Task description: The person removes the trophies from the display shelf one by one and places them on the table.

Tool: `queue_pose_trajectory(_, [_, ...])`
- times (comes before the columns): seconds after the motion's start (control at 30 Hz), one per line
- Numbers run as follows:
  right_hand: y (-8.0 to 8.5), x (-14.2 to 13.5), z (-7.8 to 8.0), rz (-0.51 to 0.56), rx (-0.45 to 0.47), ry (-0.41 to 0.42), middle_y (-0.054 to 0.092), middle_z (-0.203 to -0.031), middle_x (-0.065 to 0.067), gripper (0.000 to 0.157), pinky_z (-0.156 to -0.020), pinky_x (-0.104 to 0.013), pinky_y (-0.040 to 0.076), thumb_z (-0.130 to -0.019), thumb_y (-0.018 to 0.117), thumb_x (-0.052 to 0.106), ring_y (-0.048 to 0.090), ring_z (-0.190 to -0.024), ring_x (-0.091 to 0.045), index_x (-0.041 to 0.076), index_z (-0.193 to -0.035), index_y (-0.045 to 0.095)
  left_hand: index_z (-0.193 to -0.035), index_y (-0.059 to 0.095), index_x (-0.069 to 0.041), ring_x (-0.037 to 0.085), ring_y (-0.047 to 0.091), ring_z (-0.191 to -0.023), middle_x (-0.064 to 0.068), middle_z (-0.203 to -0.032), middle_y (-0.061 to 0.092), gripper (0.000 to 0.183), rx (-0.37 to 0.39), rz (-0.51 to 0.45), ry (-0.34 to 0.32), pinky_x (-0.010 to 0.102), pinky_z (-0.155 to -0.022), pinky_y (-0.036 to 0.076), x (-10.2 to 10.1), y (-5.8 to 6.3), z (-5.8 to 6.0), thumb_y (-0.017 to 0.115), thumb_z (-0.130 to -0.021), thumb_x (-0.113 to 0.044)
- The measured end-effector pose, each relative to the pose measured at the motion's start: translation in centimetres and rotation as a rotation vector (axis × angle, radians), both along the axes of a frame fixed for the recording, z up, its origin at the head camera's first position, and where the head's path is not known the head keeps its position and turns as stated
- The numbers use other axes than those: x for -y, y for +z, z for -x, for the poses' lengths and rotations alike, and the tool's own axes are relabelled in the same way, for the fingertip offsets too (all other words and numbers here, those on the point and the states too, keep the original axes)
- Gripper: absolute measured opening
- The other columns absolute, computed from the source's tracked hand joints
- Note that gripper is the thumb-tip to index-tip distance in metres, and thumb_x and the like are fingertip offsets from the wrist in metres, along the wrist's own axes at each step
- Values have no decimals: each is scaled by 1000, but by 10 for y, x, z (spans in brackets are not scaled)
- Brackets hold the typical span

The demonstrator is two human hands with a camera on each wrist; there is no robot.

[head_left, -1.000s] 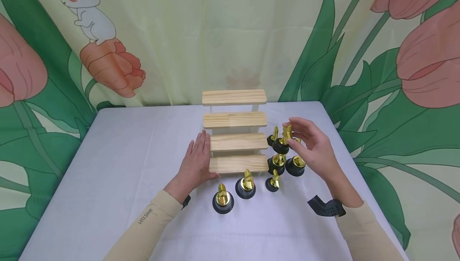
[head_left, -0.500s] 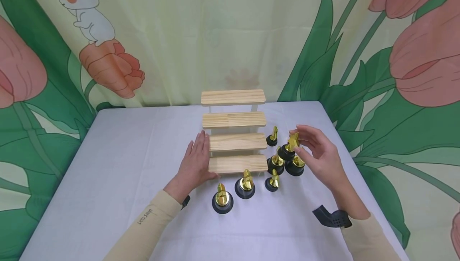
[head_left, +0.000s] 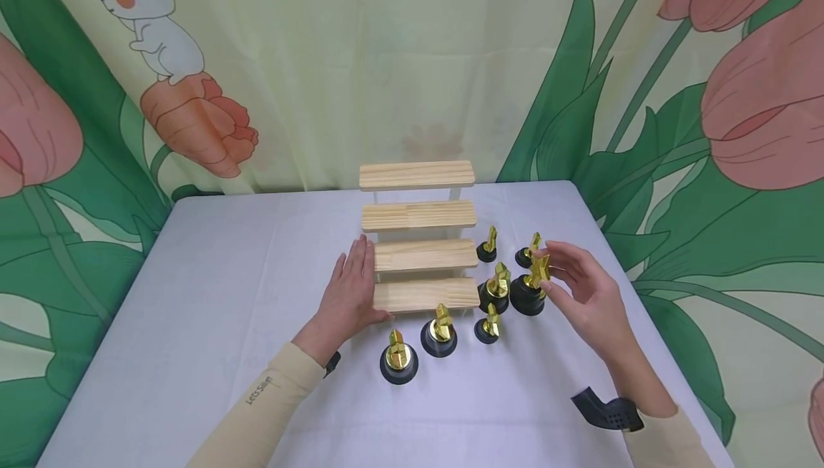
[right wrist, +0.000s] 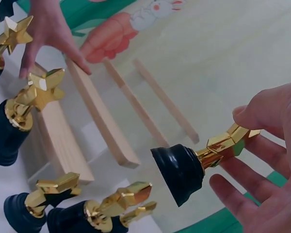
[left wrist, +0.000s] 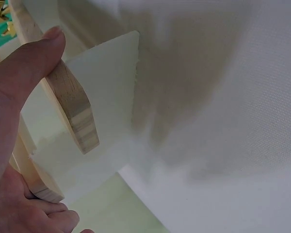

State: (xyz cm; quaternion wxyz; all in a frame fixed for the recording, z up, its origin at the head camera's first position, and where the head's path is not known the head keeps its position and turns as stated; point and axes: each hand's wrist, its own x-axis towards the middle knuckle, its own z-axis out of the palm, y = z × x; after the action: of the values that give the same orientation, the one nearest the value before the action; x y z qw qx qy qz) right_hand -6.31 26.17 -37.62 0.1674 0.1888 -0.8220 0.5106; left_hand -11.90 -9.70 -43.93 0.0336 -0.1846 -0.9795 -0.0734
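Observation:
My right hand (head_left: 582, 289) pinches a gold star trophy (right wrist: 179, 170) by its star, thumb on one side and fingers on the other. The trophy's black base hangs tilted in the right wrist view; from the head it overlaps another trophy standing below it. My left hand (head_left: 350, 282) lies against the left end of a stepped wooden display stand (head_left: 428, 257), fingers straight. In the left wrist view its thumb (left wrist: 43, 53) touches the edge of one plank, with the fingers beside the plank beyond.
Several trophies stand right of the stand, among them a small one (head_left: 487, 246) and a larger one (head_left: 497, 285). In front are two more, a nearer trophy (head_left: 398, 359) and a trophy (head_left: 440, 332) beside it. A printed curtain (head_left: 309, 81) hangs behind the white-covered table (head_left: 212, 296).
My right hand has carried the star trophy rightward and toward me, away from the stand's right end, uncovering small trophies behind. The left hand stays on the stand.

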Motion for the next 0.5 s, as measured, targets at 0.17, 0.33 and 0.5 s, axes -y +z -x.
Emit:
queue_pose_trajectory(0.17, [-9,-4,-7,-2,36,-21,62,-127,1,62,-100,-12,47,-84,65,-17,58,-120,-3,-1,-141,46,-154,11,9,38,17,-153,28,-164,11,139,6,-5,2,53,-123,22,0,0,0,91,-60,-54])
queue_pose_trajectory(0.33, [-21,-6,-14,1,71,-41,62,-129,0,60,-100,-11,46,-85,66,-15,58,-120,-2,-1,-140,47,-154,11,9,37,17,-153,27,-164,11,139,4,-12,1,53,-123,22,0,0,0,91,-60,-53])
queue_pose_trajectory(0.5, [-37,-6,-20,-5,103,-50,61,-128,-2,60,-99,-10,46,-85,67,-14,57,-120,0,0,-139,48,-154,11,10,37,18,-153,28,-164,11,140,7,-16,-1,53,-123,22,0,0,0,92,-59,-53])
